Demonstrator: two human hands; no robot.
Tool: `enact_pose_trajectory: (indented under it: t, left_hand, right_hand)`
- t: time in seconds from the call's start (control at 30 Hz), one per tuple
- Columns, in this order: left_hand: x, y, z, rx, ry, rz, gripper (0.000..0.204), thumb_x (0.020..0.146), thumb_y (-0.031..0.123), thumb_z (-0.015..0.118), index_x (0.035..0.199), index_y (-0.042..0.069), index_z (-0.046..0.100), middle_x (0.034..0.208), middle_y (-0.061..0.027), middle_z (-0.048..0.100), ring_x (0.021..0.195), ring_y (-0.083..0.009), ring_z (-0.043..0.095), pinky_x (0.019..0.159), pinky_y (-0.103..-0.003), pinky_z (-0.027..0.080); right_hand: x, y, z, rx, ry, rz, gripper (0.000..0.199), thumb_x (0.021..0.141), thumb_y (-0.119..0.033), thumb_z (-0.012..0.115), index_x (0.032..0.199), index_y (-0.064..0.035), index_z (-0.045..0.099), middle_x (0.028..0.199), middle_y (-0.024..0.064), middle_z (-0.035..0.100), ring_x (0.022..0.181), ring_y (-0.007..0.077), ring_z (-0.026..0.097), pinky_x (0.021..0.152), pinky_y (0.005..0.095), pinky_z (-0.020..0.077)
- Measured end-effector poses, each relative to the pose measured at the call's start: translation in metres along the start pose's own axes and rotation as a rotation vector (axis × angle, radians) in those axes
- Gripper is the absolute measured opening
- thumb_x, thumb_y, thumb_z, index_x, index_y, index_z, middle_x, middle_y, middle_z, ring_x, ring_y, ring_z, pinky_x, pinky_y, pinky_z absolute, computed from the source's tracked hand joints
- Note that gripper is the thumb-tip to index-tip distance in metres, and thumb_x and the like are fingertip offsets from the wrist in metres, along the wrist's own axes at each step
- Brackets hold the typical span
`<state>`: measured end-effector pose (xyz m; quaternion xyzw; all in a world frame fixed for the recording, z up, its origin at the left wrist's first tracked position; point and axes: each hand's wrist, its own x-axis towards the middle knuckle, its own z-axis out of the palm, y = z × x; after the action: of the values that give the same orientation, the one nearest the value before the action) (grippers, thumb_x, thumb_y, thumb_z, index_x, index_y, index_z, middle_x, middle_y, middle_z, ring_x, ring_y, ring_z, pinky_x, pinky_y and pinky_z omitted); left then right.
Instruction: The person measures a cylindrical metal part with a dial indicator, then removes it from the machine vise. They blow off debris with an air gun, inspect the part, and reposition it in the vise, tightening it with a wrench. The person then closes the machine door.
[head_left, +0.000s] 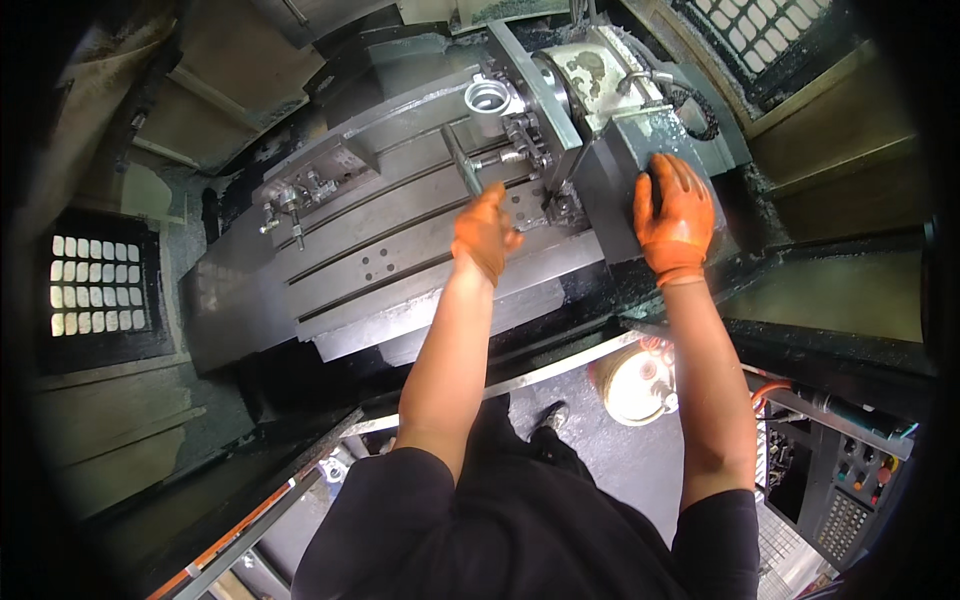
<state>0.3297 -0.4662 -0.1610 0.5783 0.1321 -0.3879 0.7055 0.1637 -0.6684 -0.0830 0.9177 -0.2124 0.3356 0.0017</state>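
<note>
My left hand (485, 235), in an orange glove, is over the machine table (410, 262). Its thumb stands apart from the partly bent fingers, whose tips are at the lower end of a bar-handled wrench (461, 160); the hand is slightly blurred, and whether it touches the bar is unclear. The wrench's shaft points right, toward a clamp (525, 140) on an upright plate (540, 95). Beside the clamp sits a round metal part (488, 100) with an open bore. My right hand (678, 222), also orange-gloved, rests open on a dark grey housing (620, 190), fingers spread.
A bracket with metal fittings (295, 205) is mounted at the table's left. A white bucket (638, 388) stands on the floor beyond the machine's front edge (540, 378). At lower right is a control panel (855, 490). Grated windows (97, 285) flank the enclosure.
</note>
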Motion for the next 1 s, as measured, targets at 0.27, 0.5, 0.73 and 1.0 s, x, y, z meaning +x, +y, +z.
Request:
enact_pose_trajectory:
  t: [0.27,0.5,0.73,1.0]
  left_hand:
    - [0.066,0.047,-0.064,0.336,-0.02,0.741,0.078,0.088,0.052,0.082,0.143,0.004,0.055,0.116,-0.0121,0.068,0.099,-0.0254,0.069,0.091,-0.04,0.056]
    - [0.096,0.021,-0.041,-0.025,-0.26,0.116,0.063,0.093,0.046,0.075,0.131,-0.001,0.058,0.103,-0.0156,0.067,0.087,-0.0244,0.066,0.079,-0.038,0.056]
    - [0.166,0.064,-0.104,-0.052,-0.415,0.536,0.05,0.093,0.031,0.072,0.132,0.0,0.062,0.107,-0.0113,0.069,0.101,-0.0217,0.068,0.091,-0.036,0.054]
    - [0.233,0.121,-0.045,0.027,-0.468,0.623,0.018,0.097,0.012,0.07,0.113,0.004,0.064,0.088,0.003,0.058,0.084,-0.0097,0.053,0.082,-0.027,0.044]
  right_hand:
    - [0.009,-0.012,-0.008,0.028,-0.019,0.05,0.032,0.091,-0.019,0.071,0.118,-0.003,0.069,0.119,0.017,0.072,0.116,0.0391,0.066,0.102,0.0484,0.0504]
    - [0.009,-0.012,-0.005,-0.032,-0.038,-0.013,0.032,0.096,-0.015,0.069,0.123,0.0017,0.068,0.121,0.0213,0.071,0.117,0.0402,0.066,0.102,0.0484,0.0505]
    - [0.003,-0.011,-0.008,-0.113,-0.137,-0.011,0.034,0.098,-0.011,0.066,0.129,0.0047,0.065,0.126,0.0239,0.068,0.119,0.0423,0.065,0.104,0.0491,0.0506]
    - [0.006,-0.014,-0.003,-0.078,-0.116,-0.051,0.032,0.099,-0.005,0.06,0.129,0.0079,0.065,0.127,0.0241,0.068,0.119,0.0422,0.065,0.107,0.047,0.0491]
